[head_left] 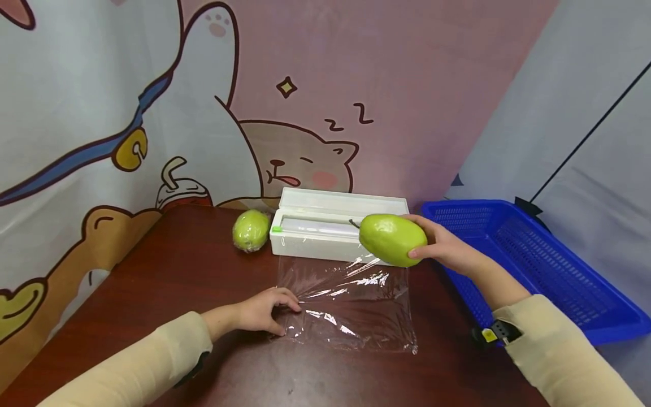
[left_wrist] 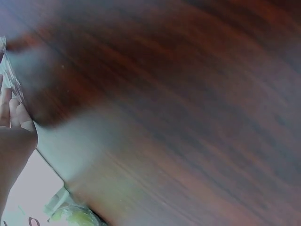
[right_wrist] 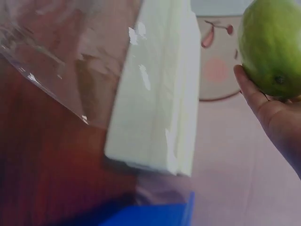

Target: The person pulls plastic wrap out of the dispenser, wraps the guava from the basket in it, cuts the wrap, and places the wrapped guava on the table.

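One ovoid green fruit gripped by R hand, prob. aloft to clear transparent plastic sheet; L hand at edge, grip unclear.

1. The held fruit hides part of the white box and the right end of the film roll.
2. Behind the held fruit, some fingers of the right hand are hidden.
3. In the left wrist view, edges cut off the left hand and the wrapped fruit.
4. In the right wrist view, the blue basket is blurred and cut off.
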A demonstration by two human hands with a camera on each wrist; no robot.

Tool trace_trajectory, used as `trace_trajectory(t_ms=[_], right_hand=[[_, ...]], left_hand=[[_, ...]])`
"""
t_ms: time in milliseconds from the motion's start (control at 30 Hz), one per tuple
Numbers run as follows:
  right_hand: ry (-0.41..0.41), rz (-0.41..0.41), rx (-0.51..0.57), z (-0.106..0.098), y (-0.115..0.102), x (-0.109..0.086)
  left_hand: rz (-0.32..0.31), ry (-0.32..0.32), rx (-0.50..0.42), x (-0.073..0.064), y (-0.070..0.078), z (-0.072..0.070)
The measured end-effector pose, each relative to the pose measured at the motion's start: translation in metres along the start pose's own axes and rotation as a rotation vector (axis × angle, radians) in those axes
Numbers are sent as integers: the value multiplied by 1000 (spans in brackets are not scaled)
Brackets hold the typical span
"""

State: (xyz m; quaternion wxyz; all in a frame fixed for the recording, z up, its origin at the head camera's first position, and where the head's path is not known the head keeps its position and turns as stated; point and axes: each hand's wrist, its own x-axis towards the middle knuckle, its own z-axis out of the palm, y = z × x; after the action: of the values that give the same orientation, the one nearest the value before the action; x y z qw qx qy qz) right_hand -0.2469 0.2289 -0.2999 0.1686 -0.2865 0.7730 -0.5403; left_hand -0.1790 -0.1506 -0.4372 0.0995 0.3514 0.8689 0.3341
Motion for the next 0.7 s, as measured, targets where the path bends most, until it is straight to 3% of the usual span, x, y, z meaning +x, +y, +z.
trace_trajectory(t_ms=[267, 533, 700], right_hand=[[-57, -6, -37, 32, 20, 6], [-113, 40, -57, 59, 33, 8], [-123, 30, -97, 72, 45, 11]], left_hand=[[-18, -26, 44, -1, 3, -1], [26, -49, 95, -4, 8, -3], [21, -78, 91, -4, 10, -4]])
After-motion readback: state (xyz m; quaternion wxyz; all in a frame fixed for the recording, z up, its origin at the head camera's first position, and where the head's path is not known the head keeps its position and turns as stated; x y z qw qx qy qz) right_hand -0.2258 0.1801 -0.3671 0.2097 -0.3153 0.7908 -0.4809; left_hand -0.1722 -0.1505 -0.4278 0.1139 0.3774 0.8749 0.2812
